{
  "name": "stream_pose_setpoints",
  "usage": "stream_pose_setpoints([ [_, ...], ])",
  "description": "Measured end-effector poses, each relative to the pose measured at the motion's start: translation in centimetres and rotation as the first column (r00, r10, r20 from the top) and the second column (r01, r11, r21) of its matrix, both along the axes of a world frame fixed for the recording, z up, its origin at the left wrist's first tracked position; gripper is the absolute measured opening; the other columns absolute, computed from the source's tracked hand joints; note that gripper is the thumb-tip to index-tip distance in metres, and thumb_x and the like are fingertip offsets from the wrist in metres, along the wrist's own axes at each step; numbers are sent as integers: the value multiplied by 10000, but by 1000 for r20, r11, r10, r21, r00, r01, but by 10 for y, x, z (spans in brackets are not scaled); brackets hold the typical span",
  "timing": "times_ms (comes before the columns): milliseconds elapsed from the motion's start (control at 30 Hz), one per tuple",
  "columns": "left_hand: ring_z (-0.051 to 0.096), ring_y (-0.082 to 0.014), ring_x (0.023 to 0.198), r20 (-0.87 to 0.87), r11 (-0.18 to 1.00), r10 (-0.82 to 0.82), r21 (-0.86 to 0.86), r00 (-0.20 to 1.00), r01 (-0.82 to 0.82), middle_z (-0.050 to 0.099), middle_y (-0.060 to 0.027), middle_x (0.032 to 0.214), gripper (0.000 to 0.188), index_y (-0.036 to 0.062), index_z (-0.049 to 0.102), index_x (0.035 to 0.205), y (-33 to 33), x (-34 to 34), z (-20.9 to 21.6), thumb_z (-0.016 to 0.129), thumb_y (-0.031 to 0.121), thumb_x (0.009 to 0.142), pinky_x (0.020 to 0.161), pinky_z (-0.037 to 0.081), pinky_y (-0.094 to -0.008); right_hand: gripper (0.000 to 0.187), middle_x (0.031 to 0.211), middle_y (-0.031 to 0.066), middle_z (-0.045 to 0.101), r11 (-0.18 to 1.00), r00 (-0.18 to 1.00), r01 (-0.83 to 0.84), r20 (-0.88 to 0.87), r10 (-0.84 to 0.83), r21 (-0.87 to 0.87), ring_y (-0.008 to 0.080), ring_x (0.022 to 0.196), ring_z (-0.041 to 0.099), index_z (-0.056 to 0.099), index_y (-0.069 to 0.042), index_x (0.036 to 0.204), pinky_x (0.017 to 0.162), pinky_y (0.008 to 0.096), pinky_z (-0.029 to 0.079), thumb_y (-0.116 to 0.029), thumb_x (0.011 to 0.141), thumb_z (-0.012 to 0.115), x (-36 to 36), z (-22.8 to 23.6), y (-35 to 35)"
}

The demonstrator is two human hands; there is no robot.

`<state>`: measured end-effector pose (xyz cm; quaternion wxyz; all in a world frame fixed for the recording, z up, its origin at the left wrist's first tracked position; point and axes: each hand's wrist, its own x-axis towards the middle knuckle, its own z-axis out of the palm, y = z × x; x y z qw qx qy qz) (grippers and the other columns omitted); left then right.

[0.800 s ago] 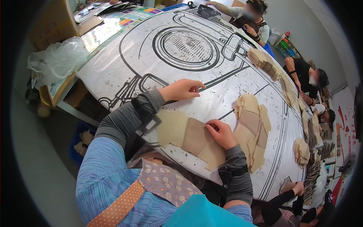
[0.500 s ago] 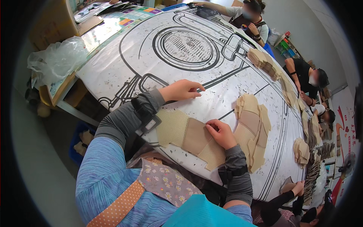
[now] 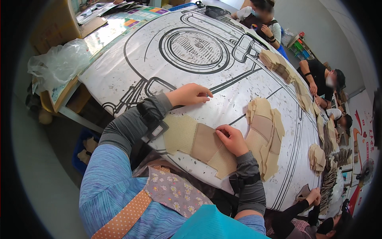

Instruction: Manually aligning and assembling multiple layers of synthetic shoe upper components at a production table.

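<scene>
A flat fabric piece [image 3: 205, 142], cream mesh at both ends with a brown middle section, lies on the printed table cover near the front edge. My right hand [image 3: 234, 141] rests on its right part, thumb and fingertips drawn together at the brown section's upper edge. Beyond the piece, my left hand [image 3: 190, 95] hovers over or lies on the cover with its fingers curled together. Whether it holds anything small is hidden. Beside my right hand is a stack of similar cream and brown fabric pieces [image 3: 262, 133].
More fabric stacks [image 3: 274, 65] line the table's far right side, with a smaller pile [image 3: 317, 158] nearer. Several people work along that side. A plastic bag [image 3: 59, 61] sits on the adjoining table at left. Below it stands a blue bin [image 3: 81, 153].
My hands and the fabric piece stay almost in place; the view shifts slightly. At the far end, a co-worker's outstretched arm has drawn back toward the body.
</scene>
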<state>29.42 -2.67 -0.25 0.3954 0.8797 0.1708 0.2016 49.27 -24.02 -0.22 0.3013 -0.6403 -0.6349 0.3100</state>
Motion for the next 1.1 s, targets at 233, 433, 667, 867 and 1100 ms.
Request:
stream_pose_setpoints([
  [233, 668, -208, 743, -2, 1000, -6, 4, 1000, 7, 719, -87, 824, 249, 92, 706, 1102, 0, 0, -2, 654, 232, 902, 707, 510, -338, 198, 854, 97, 700, 1000, 1000, 2, -15, -3, -16, 161, 702, 627, 680, -37, 1058, 680, 282, 511, -187, 930, 659, 0, -1, 0],
  [433, 596, -188, 679, 35, 1000, -11, -6, 999, 12, 688, -88, 793, 200, 37, 698, 981, 1, 0, -6, 686, 211, 882, 656, 474, -325, 175, 826, 25, 667, 1000, 1000, 1, -27, -2, -22, 73, 726, 576, 670, -3, 1055, 677, 233, 482, -138, 945, 656, -2, 3, -1],
  [667, 553, -216, 628, 238, 997, -12, 82, 971, -8, 626, -78, 696, 323, 2, 595, 703, 0, 3, -5, 687, 241, 900, 609, 434, -345, 176, 809, 23, 661, 1000, 1000, -2, -23, 2, -19, 71, 712, 567, 670, -1, 1049, 664, 234, 476, -143, 946, 656, -1, 2, 0],
  [867, 429, -233, 530, 114, 995, -7, 102, 994, -5, 498, -101, 609, 410, -14, 518, 628, 4, 1, -7, 681, 241, 904, 537, 365, -377, 184, 805, 32, 662, 1000, 1000, -2, -1, 2, -21, 77, 709, 570, 673, 0, 1054, 666, 236, 478, -148, 946, 654, -3, 5, 0],
  [1100, 395, -236, 505, 55, 994, 32, 106, 998, -38, 452, -99, 559, 435, -5, 516, 618, 2, 0, -1, 668, 268, 920, 513, 348, -374, 192, 835, 70, 688, 1000, 1000, 3, -3, -3, -9, 131, 713, 613, 675, -18, 1058, 679, 263, 501, -167, 938, 654, -1, 1, 0],
])
